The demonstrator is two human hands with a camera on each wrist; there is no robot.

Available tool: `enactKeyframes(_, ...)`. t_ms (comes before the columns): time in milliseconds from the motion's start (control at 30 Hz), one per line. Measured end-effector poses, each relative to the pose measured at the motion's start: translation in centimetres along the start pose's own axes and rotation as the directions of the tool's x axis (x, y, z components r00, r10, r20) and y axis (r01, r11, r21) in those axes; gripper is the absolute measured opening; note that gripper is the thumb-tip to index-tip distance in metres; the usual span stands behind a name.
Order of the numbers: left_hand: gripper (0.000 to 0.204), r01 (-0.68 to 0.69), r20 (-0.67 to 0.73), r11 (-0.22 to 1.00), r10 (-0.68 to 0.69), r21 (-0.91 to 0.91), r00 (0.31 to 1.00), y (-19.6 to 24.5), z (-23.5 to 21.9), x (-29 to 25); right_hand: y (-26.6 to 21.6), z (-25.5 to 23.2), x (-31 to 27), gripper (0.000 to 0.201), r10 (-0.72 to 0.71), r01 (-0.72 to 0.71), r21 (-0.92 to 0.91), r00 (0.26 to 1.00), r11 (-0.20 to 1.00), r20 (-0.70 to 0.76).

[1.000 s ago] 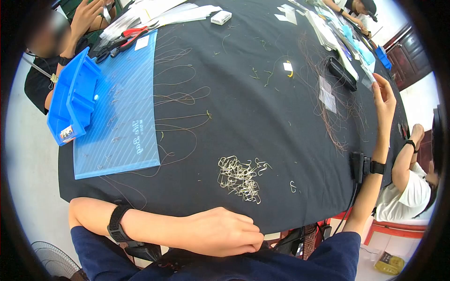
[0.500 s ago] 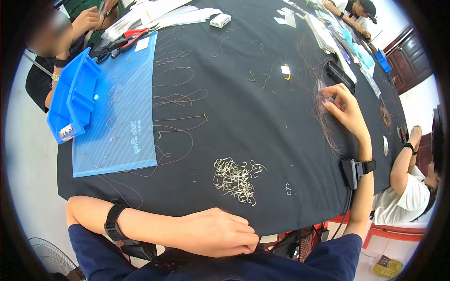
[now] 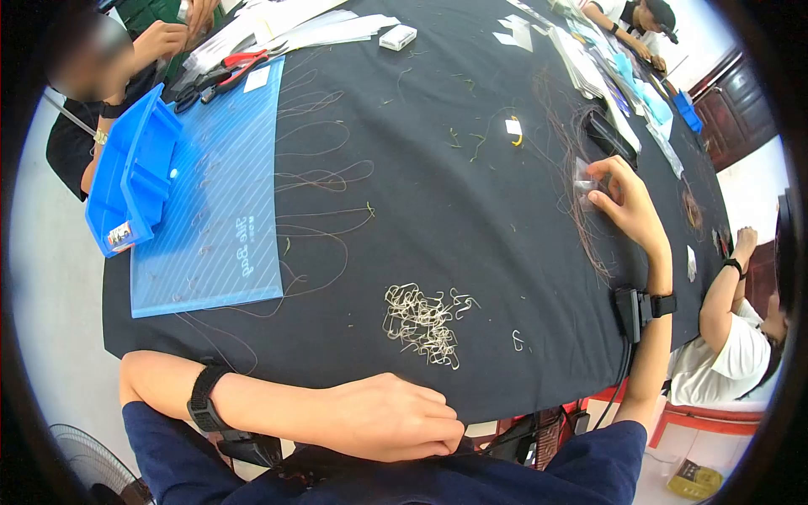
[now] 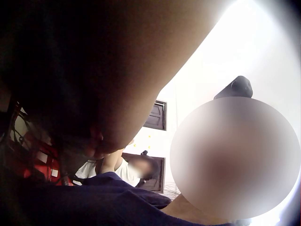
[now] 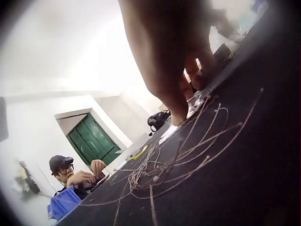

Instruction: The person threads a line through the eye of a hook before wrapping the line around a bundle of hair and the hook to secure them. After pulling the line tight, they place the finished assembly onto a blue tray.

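Note:
In the head view the right hand [image 3: 629, 204] pinches a small clear plastic bag [image 3: 582, 178] over a tangle of thin brown threads [image 3: 592, 240]. From the right wrist view, the fingers reach down to the bag [image 5: 193, 106] at the cloth, with looped threads [image 5: 155, 169] beside it. The left hand [image 3: 394, 418] lies at the table's front edge, back up, fingers bent; whether anything is under them is hidden. Just beyond it is a pile of metal hooks [image 3: 421, 324], with a single hook [image 3: 518, 341] to the right.
A blue file bag [image 3: 210, 202] with looped threads lies at left, a blue bin [image 3: 130, 177] on its edge. Pliers [image 3: 227, 71], white strips [image 3: 324, 29] and a small white box [image 3: 397, 37] are farther back. A black case [image 3: 610, 135] lies beyond the right hand. Other people sit around the table.
The right hand has come from the far-right plastic strips back toward the middle, down to the small clear bag, which it now pinches. The left hand has barely moved.

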State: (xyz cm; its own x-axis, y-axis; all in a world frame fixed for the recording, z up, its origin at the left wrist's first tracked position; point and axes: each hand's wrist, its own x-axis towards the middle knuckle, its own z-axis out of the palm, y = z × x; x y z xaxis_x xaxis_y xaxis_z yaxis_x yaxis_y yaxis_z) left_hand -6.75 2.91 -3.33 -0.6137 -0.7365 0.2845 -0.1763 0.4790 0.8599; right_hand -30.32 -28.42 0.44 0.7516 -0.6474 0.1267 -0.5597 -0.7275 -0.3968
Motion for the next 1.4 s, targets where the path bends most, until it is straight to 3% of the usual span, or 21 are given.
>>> enactKeyframes(200,0.005,-0.003,-0.008,1.0,0.003,0.0,1.0,0.0,0.0,0.0,-0.2,-0.2,-0.2,0.05,-0.01,0.01,-0.015,1.0,1.0,0.018)
enactKeyframes(300,0.005,0.003,0.0,1.0,-0.003,0.003,1.0,0.0,0.1,0.0,-0.3,-0.3,-0.3,0.044,0.031,-0.031,-0.031,0.999,0.999,0.022)
enactKeyframes(500,0.006,0.005,0.005,1.0,-0.005,0.0,1.0,0.0,0.0,0.0,-0.8,-0.5,-0.3,0.035,-0.019,0.018,-0.043,1.0,0.999,-0.004)
enactKeyframes(800,0.007,0.006,0.01,1.0,-0.006,0.002,1.0,0.1,-0.1,0.1,-0.9,-0.5,-0.4,0.045,0.029,-0.028,-0.057,0.999,0.998,0.021)
enactKeyframes(900,0.007,0.008,0.016,1.0,-0.008,-0.003,1.0,0.0,0.0,0.1,0.3,-0.3,-0.6,0.051,-0.028,0.027,-0.131,1.0,0.991,-0.01)
enactKeyframes(1100,0.006,0.008,0.019,1.0,-0.008,-0.001,1.0,0.1,-0.1,0.1,-1.1,-0.4,-0.5,0.051,0.017,-0.027,-0.164,0.998,0.986,-0.057)
enactKeyframes(1200,0.006,0.01,0.014,1.0,-0.01,-0.01,1.0,0.1,-0.1,0.1,-0.4,-0.5,-0.1,0.049,-0.103,0.1,-0.139,0.995,0.985,-0.016)
enactKeyframes(1300,0.006,0.013,0.015,1.0,-0.013,-0.011,1.0,0.1,-0.1,0.1,0.1,-0.5,-0.3,0.048,-0.116,0.115,-0.16,0.993,0.98,0.003)
enactKeyframes(1400,0.006,0.014,0.019,1.0,-0.014,-0.008,1.0,0.1,-0.1,0.1,0.5,-0.5,-0.4,0.051,-0.035,0.036,-0.131,0.999,0.991,0.01)
